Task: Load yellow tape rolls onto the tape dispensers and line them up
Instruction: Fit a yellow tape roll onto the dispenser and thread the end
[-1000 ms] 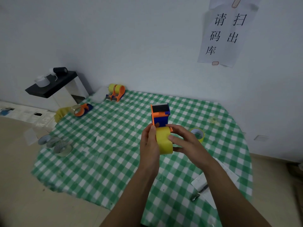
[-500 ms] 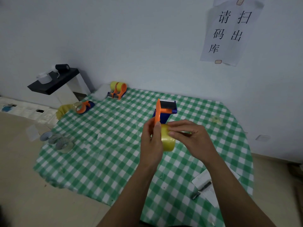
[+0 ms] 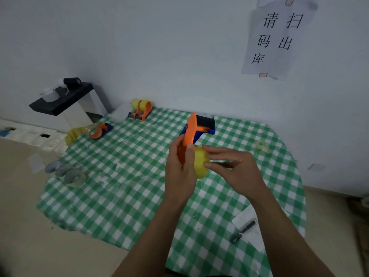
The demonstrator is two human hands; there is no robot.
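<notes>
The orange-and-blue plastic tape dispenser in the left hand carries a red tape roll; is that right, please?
Not quite: in the head view, the orange-and-blue plastic tape dispenser in the left hand carries a yellow tape roll, not red.

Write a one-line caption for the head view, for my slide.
Left hand grips an orange-and-blue tape dispenser above the checked tablecloth; right hand pinches the yellow tape roll.

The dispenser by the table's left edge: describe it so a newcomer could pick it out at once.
Start at the green-checked table, then go to its far left edge, nearest the black shelf. There an orange and blue dispenser lies on the cloth. Unlike the pair of dispensers at the far edge, which carry yellow rolls, its roll looks clear.
</notes>
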